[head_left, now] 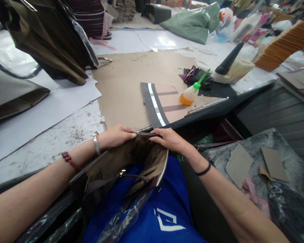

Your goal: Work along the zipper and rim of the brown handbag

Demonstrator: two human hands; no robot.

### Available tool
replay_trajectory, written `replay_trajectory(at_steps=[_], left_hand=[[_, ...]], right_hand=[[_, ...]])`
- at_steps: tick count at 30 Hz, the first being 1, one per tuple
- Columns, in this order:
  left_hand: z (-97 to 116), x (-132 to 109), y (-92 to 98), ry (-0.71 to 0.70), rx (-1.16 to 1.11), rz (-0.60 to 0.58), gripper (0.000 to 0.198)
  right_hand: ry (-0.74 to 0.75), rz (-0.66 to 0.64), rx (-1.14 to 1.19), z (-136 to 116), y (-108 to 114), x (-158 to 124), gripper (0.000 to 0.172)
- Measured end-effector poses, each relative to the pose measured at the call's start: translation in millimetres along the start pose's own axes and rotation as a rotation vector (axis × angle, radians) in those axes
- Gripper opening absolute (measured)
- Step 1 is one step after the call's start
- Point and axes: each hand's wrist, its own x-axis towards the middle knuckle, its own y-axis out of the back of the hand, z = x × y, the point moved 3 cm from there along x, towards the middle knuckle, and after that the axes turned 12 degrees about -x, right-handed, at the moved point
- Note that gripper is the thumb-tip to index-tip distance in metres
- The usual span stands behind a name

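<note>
A brown handbag [101,168] with a tan lining rests on my lap, its mouth facing up. My left hand [118,135] pinches the far rim between thumb and fingers. Close to it on the same rim, my right hand [168,139] grips the edge, thumb inside. A small metal clasp [122,173] shows at the near side of the opening. The bag's handle [131,216] is wrapped in clear plastic and lies toward me over blue cloth. The bag's outer far side is hidden behind the rim.
Past my hands, a striped curved panel [164,101] lies on brown paper [121,74], with a green-tipped squeeze bottle [190,95] standing on it. Dark scraps [205,79] and a black-handled tool [230,60] sit to the right. More bags [53,37] stand at left. Card pieces [239,165] lie on a stool.
</note>
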Motion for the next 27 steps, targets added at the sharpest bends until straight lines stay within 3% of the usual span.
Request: replay_trajectory(at_steps=[5, 15, 27], left_hand=[[-2, -1, 1.1, -0.038, -0.035, -0.019, 0.038], [-5, -5, 3.5, -0.030, -0.005, -0.015, 0.038], [-2, -2, -6.7, -0.101, 0.055, -0.080, 0.036]], right_hand=[[0.021, -0.007, 0.087, -5, -1, 8, 0.017], [0.026, -0.078, 0.003, -13, 4, 13, 0.016], [0.077, -0.034, 0.061, -28, 0, 14, 0.018]])
